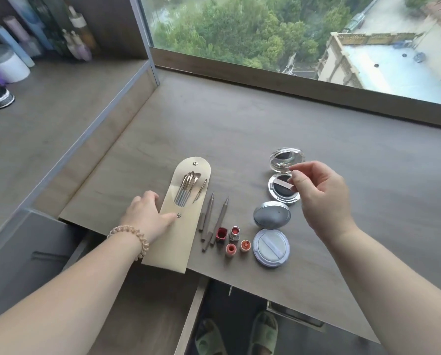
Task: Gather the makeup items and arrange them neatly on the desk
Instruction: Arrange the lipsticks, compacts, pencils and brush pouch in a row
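Observation:
A beige brush pouch (178, 226) lies open on the desk (239, 124), with several brushes (188, 187) showing in its window. My left hand (147, 213) rests flat on the pouch's left side, fingers apart. Right of it lie two brown pencils (209, 221), then a red lipstick cap (221, 233), an open lipstick (234, 233) and two small orange-red tubes (231, 249). Further right an open grey cushion compact (271, 234) sits near the front edge. Behind it stands an open round mirror compact (286, 172). My right hand (316, 190) hovers over it, thumb and forefinger pinched at its lid edge.
A side shelf on the left holds bottles and tubes (47, 29) and a white jar (9, 64). A window sill (291, 83) borders the desk's back. An open drawer (142, 303) sits below the front edge, and slippered feet (237, 336) show underneath.

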Available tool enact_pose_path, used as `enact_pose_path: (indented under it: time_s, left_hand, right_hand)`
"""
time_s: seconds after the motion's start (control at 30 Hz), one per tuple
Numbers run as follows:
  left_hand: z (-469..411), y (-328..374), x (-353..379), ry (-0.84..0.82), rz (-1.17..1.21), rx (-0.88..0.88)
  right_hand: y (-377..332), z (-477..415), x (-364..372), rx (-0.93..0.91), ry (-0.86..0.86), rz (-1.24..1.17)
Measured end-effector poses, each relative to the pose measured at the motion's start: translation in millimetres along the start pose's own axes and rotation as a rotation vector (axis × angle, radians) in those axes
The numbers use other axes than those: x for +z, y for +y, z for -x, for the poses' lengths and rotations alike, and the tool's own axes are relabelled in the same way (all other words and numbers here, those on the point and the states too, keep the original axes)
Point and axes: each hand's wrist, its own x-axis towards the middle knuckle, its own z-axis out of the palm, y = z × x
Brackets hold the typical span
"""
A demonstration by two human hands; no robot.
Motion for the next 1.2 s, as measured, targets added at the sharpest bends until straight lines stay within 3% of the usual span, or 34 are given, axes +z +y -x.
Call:
enact_pose_path:
  time_s: [0.17, 0.3, 0.43, 0.57, 0.63, 0.77, 0.97, 1.2]
  left_hand:
    - [10, 22, -10, 0.125, 0.091, 0.132]
    - [29, 46, -11, 0.122, 0.212, 0.296]
    - [51, 56, -4, -0.061, 0.381, 0.378]
    - [65, 48, 9, -0.265, 0.167, 0.547]
    - [69, 43, 17, -0.294, 0.107, 0.549]
    - [78, 39, 34, -0.174, 0.093, 0.525]
    - [98, 41, 59, 0.067, 0.234, 0.404]
    - [106, 44, 74, 0.084, 0.318, 0.339]
  right_hand:
    - [25, 15, -10, 0.060, 0.039, 0.077]
    - [39, 35, -11, 0.101, 0.006, 0.131]
    - [45, 65, -6, 0.055, -0.063, 0.266]
    - [54, 91, 7, -0.144, -0.190, 0.546]
    - [59, 98, 16, -0.214, -0.214, 0.703]
    - [60, 99, 36, -0.217, -0.254, 0.891]
    - [57, 91, 53, -0.187, -0.276, 0.922]
    - [57, 87, 58, -0.200, -0.245, 0.925]
